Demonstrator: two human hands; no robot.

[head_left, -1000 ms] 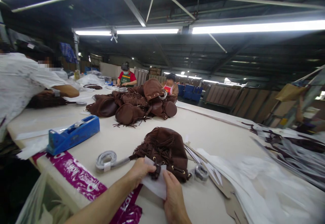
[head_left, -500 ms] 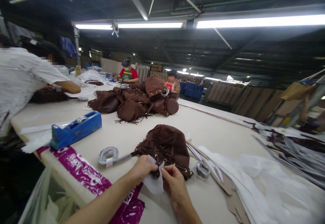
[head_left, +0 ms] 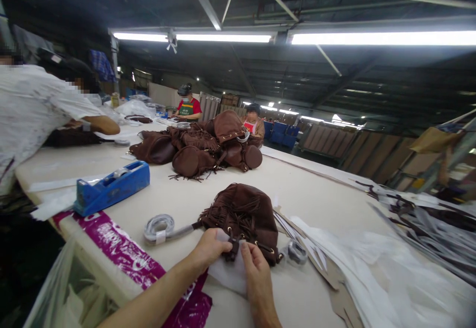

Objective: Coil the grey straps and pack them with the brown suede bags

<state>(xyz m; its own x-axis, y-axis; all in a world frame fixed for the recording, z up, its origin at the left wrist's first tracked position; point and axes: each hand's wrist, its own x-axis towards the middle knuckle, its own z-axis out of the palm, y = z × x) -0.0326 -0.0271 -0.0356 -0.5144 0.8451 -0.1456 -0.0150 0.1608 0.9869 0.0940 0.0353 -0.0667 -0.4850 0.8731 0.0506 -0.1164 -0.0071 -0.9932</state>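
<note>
Head camera: two hands, one small tab, one sheet of paper

Right at the near edge of the table [head_left: 320,189] sits the brown fringed bag [head_left: 241,211], and both hands are working at its front. The left hand [head_left: 208,251] has its fingers curled in, pinching the white paper [head_left: 227,274] up against the dark tab [head_left: 234,248]. The right hand [head_left: 256,272] comes in from the other side, thumb and fingertips closed on that same sheet, just beside the tab. Neither hand is spread open.

By my reckoning, doing this neatly means holding the paper taut with the left while the right folds it snug round the tab, with the fringe kept out of the fold and nothing creased.

A coiled grey strap [head_left: 158,226] lies to the left, touching the bag. A blue tape dispenser [head_left: 111,188] waits further left, and a heap of brown bags [head_left: 201,147] sits further up the table. A co-worker's white sleeve [head_left: 33,110] leans in at far left
</note>
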